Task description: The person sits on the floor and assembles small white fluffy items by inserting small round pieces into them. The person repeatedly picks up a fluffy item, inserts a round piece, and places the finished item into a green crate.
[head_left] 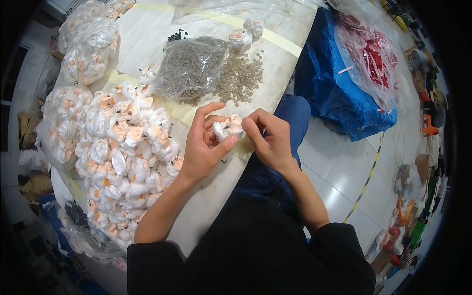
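Between my hands, above the table's near edge, is a small white and peach fabric flower (230,127) with fluffy white edges and a dark bit on its side. My left hand (204,140) is closed around its left and lower side, the index finger raised. At its right side my right hand (267,135) pinches with thumb and index finger; whether the fingertips hold the flower's edge or something tiny is hidden. Left of my left hand lies a large heap of similar flowers (128,142). Small round brownish discs (241,76) are spread beyond my hands.
A clear plastic bag of discs (191,66) lies on the pale table (201,216), with small black pieces (177,35) behind it. Bagged flowers (93,49) stand at the far left. A blue-covered container (319,73) with red material in plastic stands to the right.
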The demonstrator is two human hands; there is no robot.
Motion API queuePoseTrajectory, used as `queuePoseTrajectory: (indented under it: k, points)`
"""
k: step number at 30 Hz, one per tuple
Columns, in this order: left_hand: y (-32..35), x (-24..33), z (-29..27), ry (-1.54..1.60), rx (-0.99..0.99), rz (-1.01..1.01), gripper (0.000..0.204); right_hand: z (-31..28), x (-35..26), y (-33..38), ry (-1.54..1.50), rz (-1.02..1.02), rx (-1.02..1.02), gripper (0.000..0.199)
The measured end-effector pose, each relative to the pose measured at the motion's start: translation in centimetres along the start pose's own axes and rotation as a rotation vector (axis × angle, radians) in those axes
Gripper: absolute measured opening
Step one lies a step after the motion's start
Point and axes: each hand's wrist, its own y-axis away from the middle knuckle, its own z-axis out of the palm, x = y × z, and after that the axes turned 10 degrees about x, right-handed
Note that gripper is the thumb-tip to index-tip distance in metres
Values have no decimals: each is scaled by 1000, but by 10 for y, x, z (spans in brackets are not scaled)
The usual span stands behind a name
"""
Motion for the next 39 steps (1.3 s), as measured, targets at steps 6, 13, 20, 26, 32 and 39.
queuePoseTrajectory:
  k: [6, 13, 20, 26, 32, 39]
  points:
    - [-1, 7, -2, 83, 15, -2, 53, 3, 2, 4, 70, -37, 37, 16]
    - [-1, -3, -12, 79, -1, -15, 21, 12, 5, 6, 144, -154, 71, 13]
    - [0, -1, -10, -101, 135, -24, 15, 12, 11, 14, 229, -273, 229, 13]
    - [3, 0, -7, -233, 178, 11, 16, 20, 1, 11, 206, -453, 200, 18]
    - [6, -2, 0, -169, 242, 99, 19, 23, -4, 9, 266, -398, 204, 13]
    - [5, 7, 4, -240, 248, 256, 31, 20, -9, 11, 175, -262, 112, 10]
